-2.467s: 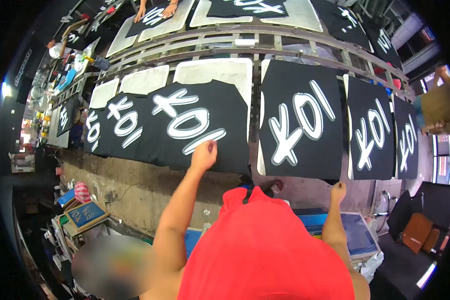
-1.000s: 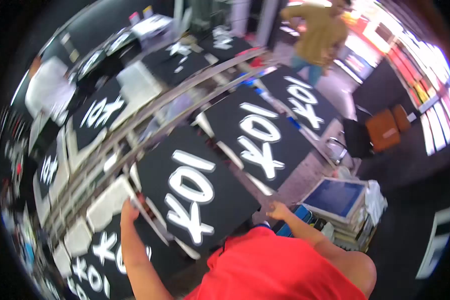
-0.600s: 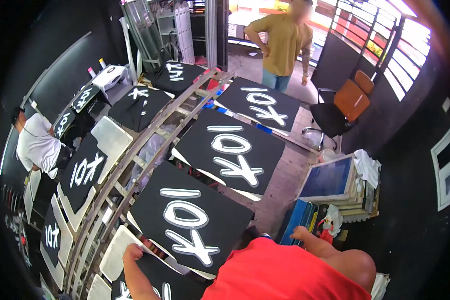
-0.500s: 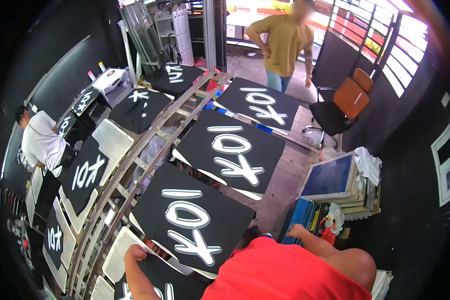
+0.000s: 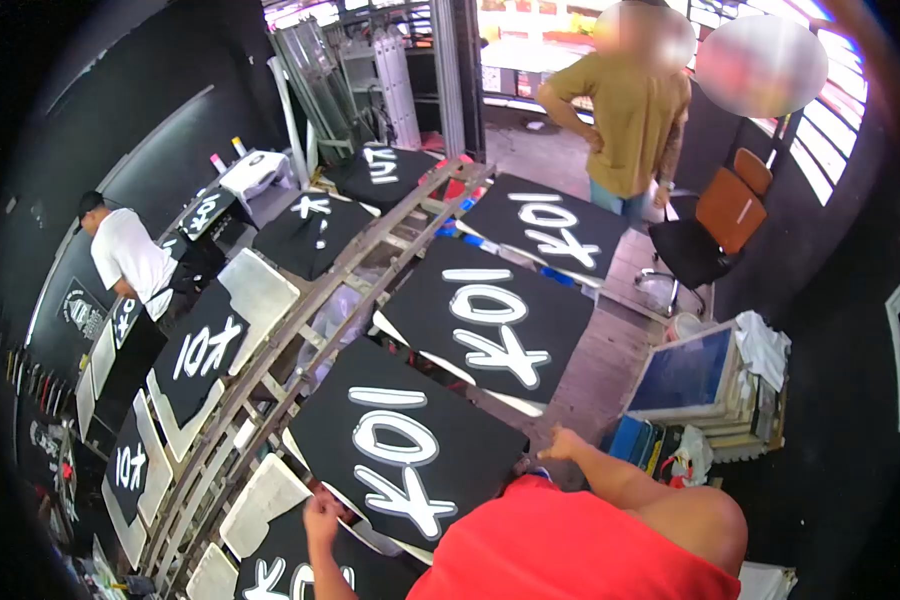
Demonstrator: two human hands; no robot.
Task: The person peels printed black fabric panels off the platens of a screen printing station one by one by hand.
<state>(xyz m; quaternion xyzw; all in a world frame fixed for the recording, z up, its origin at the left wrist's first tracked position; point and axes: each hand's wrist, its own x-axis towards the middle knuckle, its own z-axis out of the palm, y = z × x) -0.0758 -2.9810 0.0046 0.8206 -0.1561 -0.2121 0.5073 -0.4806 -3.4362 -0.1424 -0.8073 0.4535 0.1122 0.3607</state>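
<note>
One person in a white top (image 5: 135, 262) at nine o'clock, bent toward the far left. Just inward, black printed cloths (image 5: 205, 350) on pale boards (image 5: 260, 290), lettering upward, presumably to hold each print smooth. Between both rows, a curving rack (image 5: 442, 184), probably for support.

At seven o'clock, left hand (image 5: 320, 518) beside the gap between a lower-left cloth (image 5: 285, 545) and the nearest printed cloth (image 5: 445, 420). Fingers partly curled, about half open, with nothing visible in grip. Nearest cloth between six and seven o'clock, flat on its board, apart from its neighbors, likely against smudging. At five o'clock, right hand (image 5: 563, 443) close to that cloth's right corner, loosely open with bent fingers, apparently empty; held wide of the lettering, perhaps to spare the print.

Farther right, at half past one, a person in a tan top (image 5: 630, 130), one hand at the hip. Between three and four o'clock, framed screens (image 5: 685, 375) stacked, maybe to save floor space.

Hard to make out: left-hand fingertips, and any contact with cloth or board. Lower-left lettering cut off by the frame and partly behind the left forearm. Nearest cloth's lower edge partly behind the red top (image 5: 580, 550). At two o'clock, a blurred oval over part of the window side.
</note>
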